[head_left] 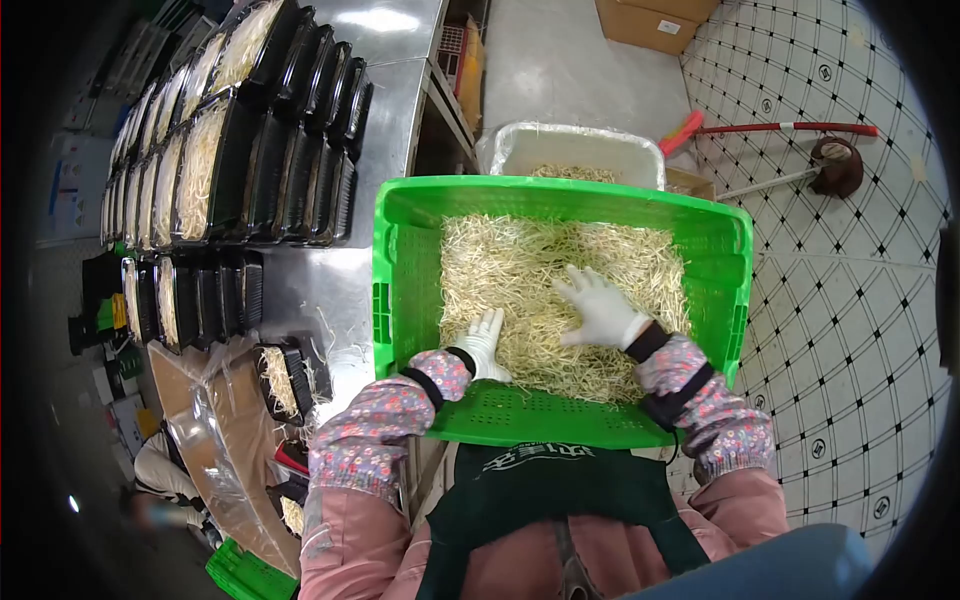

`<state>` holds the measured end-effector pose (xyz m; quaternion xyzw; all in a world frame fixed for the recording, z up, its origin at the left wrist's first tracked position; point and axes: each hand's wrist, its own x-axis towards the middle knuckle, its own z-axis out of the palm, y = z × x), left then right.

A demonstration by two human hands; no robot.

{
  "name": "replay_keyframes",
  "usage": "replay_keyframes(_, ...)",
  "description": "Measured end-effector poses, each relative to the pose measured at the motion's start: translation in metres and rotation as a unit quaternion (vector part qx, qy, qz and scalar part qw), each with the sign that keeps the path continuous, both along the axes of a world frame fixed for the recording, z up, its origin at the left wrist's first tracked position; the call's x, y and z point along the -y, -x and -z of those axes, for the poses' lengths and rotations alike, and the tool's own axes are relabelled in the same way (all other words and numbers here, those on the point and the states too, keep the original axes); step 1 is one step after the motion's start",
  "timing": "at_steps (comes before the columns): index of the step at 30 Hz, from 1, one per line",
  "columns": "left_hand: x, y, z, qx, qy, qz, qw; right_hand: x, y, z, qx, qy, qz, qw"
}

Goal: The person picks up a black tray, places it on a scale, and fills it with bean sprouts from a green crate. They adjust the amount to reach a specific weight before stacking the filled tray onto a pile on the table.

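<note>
A green plastic crate (560, 425) stands in front of me with a thick layer of bean sprouts (540, 270) in it. Both of my hands wear white gloves and are inside the crate. My left hand (483, 345) lies at the near left of the sprouts, its fingers stretched out over them. Farther right, my right hand (600, 308) is spread over the middle of the sprouts, thumb and fingers apart. Nothing shows held in either hand.
Black trays (270, 170) of sprouts are stacked on the steel table (385, 110) at left. One tray (281, 383) sits near a cardboard box (215, 430). Behind the crate is a white tub (580, 145). A red-handled tool (790, 128) lies on the tiled floor. A person (165, 480) is at lower left.
</note>
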<state>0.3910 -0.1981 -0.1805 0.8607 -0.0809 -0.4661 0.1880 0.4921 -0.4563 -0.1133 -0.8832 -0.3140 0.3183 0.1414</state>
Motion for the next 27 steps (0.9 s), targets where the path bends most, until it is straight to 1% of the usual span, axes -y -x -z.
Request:
replay_keyframes(1, 0.016, -0.007, -0.016, -0.031, -0.041, 0.010, 0.999, -0.012, 0.006, -0.002, 0.002, 0.000, 0.002, 1.000)
replay_keyframes(2, 0.026, -0.003, -0.015, -0.041, -0.024, -0.006, 0.999, -0.022, 0.021, -0.004, 0.037, 0.042, -0.078, 0.995)
replay_keyframes(3, 0.040, 0.001, -0.014, -0.065, -0.053, 0.017, 0.996, -0.024, 0.036, -0.002, 0.069, 0.085, -0.158, 0.981)
replay_keyframes(5, 0.062, 0.005, -0.015, -0.055, -0.114, 0.019, 0.992, -0.019, 0.048, 0.022, 0.086, 0.089, -0.167, 0.978)
replay_keyframes(6, 0.065, 0.007, -0.009, -0.054, -0.114, 0.020, 0.992, -0.015, 0.046, 0.030, 0.063, 0.083, -0.130, 0.986)
replay_keyframes(7, 0.066, 0.009, 0.003, 0.006, -0.096, -0.013, 0.995, -0.012, 0.043, 0.037, 0.042, 0.076, -0.092, 0.992)
replay_keyframes(8, 0.065, 0.009, 0.014, 0.067, -0.078, -0.045, 0.994, -0.011, 0.041, 0.044, 0.029, 0.027, -0.048, 0.998)
replay_keyframes(9, 0.061, 0.009, 0.023, 0.068, -0.079, -0.039, 0.994, -0.009, 0.040, 0.054, 0.029, 0.025, -0.043, 0.998)
replay_keyframes(11, 0.056, -0.001, 0.024, 0.030, -0.027, -0.130, 0.991, -0.003, 0.032, 0.064, -0.003, -0.029, -0.023, 0.999)
replay_keyframes(12, 0.052, -0.003, 0.023, 0.078, -0.015, -0.136, 0.988, 0.005, 0.028, 0.067, 0.001, -0.030, -0.020, 0.999)
replay_keyframes(13, 0.052, -0.013, 0.000, 0.081, -0.016, -0.132, 0.988, 0.012, 0.021, 0.055, 0.003, -0.038, -0.003, 0.999)
replay_keyframes(14, 0.052, -0.023, -0.029, 0.068, -0.023, -0.106, 0.992, 0.019, 0.016, 0.045, 0.003, -0.045, 0.014, 0.999)
replay_keyframes(15, 0.049, -0.029, -0.044, 0.056, -0.029, -0.080, 0.995, 0.029, 0.011, 0.042, 0.004, -0.046, 0.016, 0.999)
replay_keyframes(16, 0.038, -0.021, -0.032, 0.125, 0.002, -0.040, 0.991, 0.042, 0.005, 0.040, 0.002, -0.051, 0.083, 0.995)
replay_keyframes(17, 0.031, -0.019, -0.034, 0.167, 0.002, -0.007, 0.986, 0.054, -0.004, 0.032, 0.001, -0.057, 0.150, 0.987)
replay_keyframes(19, 0.029, -0.018, -0.041, 0.276, 0.009, 0.035, 0.960, 0.076, -0.027, 0.014, -0.058, -0.043, 0.227, 0.971)
replay_keyframes(20, 0.033, -0.020, -0.046, 0.294, 0.036, 0.058, 0.953, 0.084, -0.033, 0.008, -0.045, -0.068, 0.248, 0.965)
replay_keyframes(21, 0.044, -0.020, -0.049, 0.294, 0.039, 0.060, 0.953, 0.085, -0.034, 0.011, -0.044, -0.066, 0.250, 0.965)
replay_keyframes(22, 0.061, -0.021, -0.054, 0.300, 0.031, 0.087, 0.949, 0.084, -0.035, 0.017, -0.027, -0.078, 0.259, 0.962)
replay_keyframes(23, 0.078, -0.022, -0.056, 0.307, 0.022, 0.115, 0.944, 0.076, -0.038, 0.011, -0.009, -0.092, 0.267, 0.959)
replay_keyframes(24, 0.095, -0.022, -0.052, 0.318, 0.001, 0.116, 0.941, 0.065, -0.035, 0.005, -0.051, -0.070, 0.263, 0.961)
replay_keyframes(25, 0.109, -0.021, -0.049, 0.328, -0.020, 0.117, 0.937, 0.059, -0.028, 0.026, -0.067, -0.037, 0.216, 0.973)
replay_keyframes(26, 0.113, -0.019, -0.051, 0.260, -0.002, 0.104, 0.960, 0.055, -0.022, 0.038, -0.085, 0.007, 0.143, 0.986)
replay_keyframes(27, 0.112, -0.016, -0.055, 0.260, -0.002, 0.105, 0.960, 0.053, -0.017, 0.048, -0.103, 0.052, 0.068, 0.991)
